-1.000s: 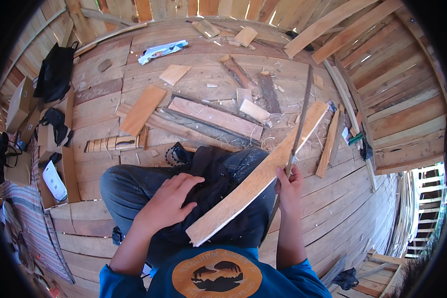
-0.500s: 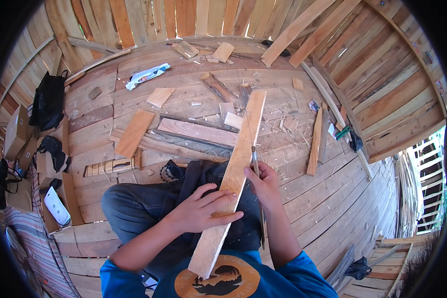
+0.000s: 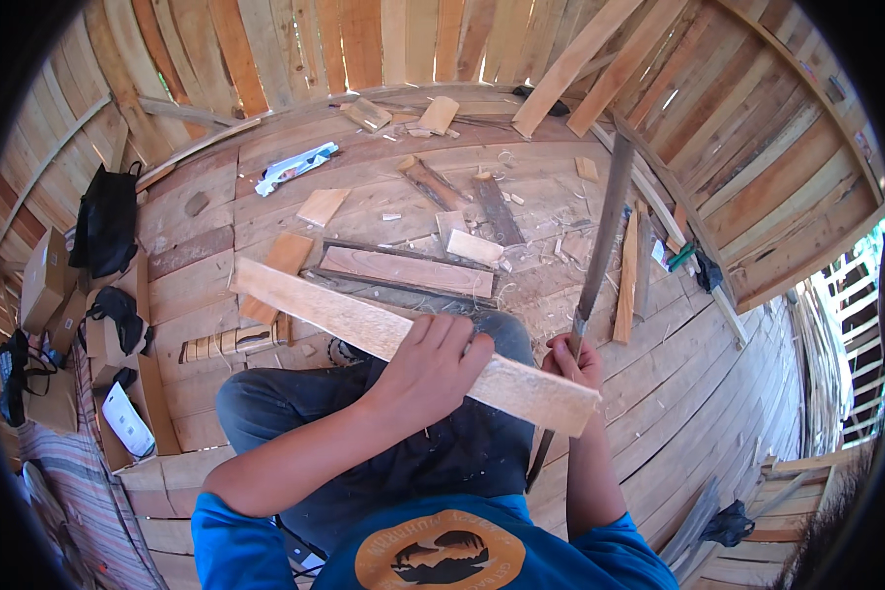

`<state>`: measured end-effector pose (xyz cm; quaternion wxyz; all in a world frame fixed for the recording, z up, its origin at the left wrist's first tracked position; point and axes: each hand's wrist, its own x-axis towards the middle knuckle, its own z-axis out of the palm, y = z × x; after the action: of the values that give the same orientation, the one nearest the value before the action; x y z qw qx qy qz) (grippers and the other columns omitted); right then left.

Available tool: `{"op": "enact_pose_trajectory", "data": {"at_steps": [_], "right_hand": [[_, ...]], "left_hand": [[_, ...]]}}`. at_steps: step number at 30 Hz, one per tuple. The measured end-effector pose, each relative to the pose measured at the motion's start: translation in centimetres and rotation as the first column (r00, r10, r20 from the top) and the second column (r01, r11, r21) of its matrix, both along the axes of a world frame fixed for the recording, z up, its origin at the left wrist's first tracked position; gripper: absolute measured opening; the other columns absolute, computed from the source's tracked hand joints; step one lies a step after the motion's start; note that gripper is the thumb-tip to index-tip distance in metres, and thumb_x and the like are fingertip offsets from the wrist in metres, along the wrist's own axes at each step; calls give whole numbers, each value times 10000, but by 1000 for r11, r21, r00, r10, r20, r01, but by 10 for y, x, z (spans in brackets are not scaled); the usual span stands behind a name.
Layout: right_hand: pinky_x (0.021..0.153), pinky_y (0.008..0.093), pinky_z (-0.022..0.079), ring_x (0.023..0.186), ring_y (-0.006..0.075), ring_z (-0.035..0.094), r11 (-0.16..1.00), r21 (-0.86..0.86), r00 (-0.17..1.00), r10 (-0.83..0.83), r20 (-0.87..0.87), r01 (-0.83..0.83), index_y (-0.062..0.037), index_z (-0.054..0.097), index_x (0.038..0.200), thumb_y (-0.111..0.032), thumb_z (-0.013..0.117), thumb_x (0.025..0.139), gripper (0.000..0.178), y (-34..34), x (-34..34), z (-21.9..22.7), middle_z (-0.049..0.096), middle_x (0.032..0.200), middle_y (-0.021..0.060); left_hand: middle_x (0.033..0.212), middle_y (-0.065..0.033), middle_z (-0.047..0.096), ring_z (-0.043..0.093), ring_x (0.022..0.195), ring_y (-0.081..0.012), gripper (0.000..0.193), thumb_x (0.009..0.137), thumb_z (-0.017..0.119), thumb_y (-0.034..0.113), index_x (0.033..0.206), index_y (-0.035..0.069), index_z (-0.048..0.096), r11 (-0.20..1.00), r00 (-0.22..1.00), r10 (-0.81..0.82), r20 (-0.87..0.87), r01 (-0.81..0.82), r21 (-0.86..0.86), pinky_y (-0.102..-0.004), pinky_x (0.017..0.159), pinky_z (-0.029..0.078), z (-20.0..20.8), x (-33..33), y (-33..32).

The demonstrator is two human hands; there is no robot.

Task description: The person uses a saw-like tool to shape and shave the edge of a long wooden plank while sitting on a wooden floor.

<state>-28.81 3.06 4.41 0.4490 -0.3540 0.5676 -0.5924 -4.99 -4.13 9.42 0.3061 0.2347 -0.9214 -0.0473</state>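
Note:
My left hand (image 3: 435,366) is closed over a long pale board (image 3: 324,310), which slants across my lap from upper left to lower right. The fingers curl over its far edge. Beside the board's right end, my right hand (image 3: 576,364) grips a long knife (image 3: 602,241) around its middle, near where the blade meets the handle. Its long, narrow, dark blade points up and away. The slim handle runs down behind the board and shows again below it. Board and blade appear apart, though the board hides part of the handle.
Several offcuts and shavings lie on the plank floor ahead, around a dark-edged plank (image 3: 408,272). Cardboard boxes (image 3: 147,393) and a black bag (image 3: 106,221) stand at left. Two boards (image 3: 575,64) lean on the far wall. A narrow plank (image 3: 626,280) lies at right.
The board has swung from nearly upright to a slant across my lap, its far end now left. My left hand has closed over it. My right hand moved right, its blade turned broadside into view.

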Motion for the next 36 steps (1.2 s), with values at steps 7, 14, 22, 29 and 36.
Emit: {"op": "enact_pose_trajectory", "data": {"at_steps": [7,14,22,29,36], "right_hand": [[400,192,300,433,45,412,1000,28,995,-4,101,1,-19,595,1118,-65,591,934,190,11,0,20,641,742,81],[412,188,326,465,31,437,998,68,989,-3,150,-7,-10,592,1231,-33,674,860,380,3,6,1,679,806,54],[409,188,331,474,27,457,983,6,944,173,282,-182,-5,606,1206,-72,732,828,404,-4,3,-2,699,829,54],[404,179,318,463,10,460,978,159,980,108,167,-134,-12,658,1077,-86,740,833,268,-20,17,-18,673,725,-7],[402,190,321,457,23,454,983,158,981,67,183,-96,-7,652,1083,-72,738,835,270,-30,8,-27,638,699,-13]], "left_hand": [[913,-105,520,507,896,-253,241,794,556,95,1027,37,533,922,883,386,266,-367,-121,-396,783,361,-2,-9,5],[926,-133,539,540,898,-289,311,794,569,78,1094,25,506,912,786,361,502,-409,-15,-450,816,361,-1,-7,20],[975,-183,571,576,950,-339,476,788,721,281,1102,4,496,896,767,222,602,-404,186,-471,845,381,-8,-6,10],[940,-178,602,624,895,-338,574,815,712,440,1121,3,497,866,751,138,646,-408,289,-495,843,422,-15,-2,10],[912,-161,642,634,911,-325,575,797,723,469,1100,20,529,790,808,30,588,-379,481,-451,849,425,-21,56,-2]]}}
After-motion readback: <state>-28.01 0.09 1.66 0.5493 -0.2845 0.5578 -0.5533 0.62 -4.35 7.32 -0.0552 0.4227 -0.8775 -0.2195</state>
